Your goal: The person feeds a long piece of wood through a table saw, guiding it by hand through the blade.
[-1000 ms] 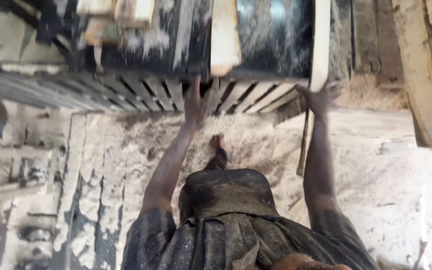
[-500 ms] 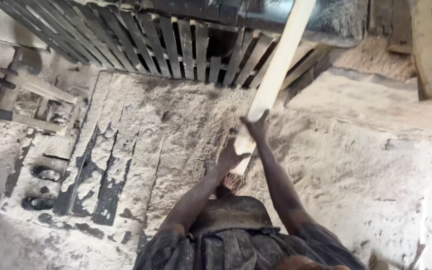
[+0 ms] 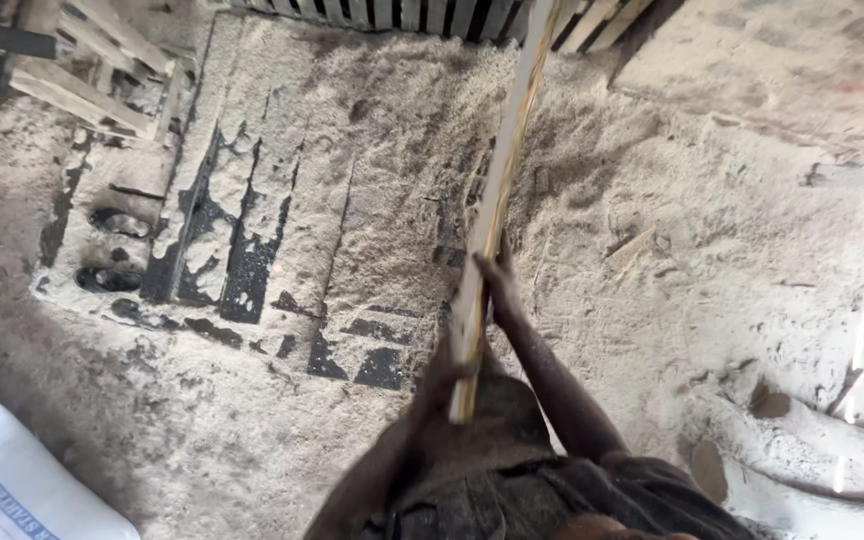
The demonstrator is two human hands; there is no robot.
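1. Both hands grip one long pale plank (image 3: 497,190), which runs from twelve o'clock down to the body, seemingly so its length stays under control.
2. Right hand (image 3: 499,285) sits higher, fingers wrapped round the edge.
3. Left hand (image 3: 442,375) clasps the near end, blurred but closed.
4. Sawdust floor (image 3: 712,250) below; a white sack (image 3: 22,480) at seven o'clock.

A long wooden plank (image 3: 497,200) stands between both hands, a white sack (image 3: 22,480) lying far left.
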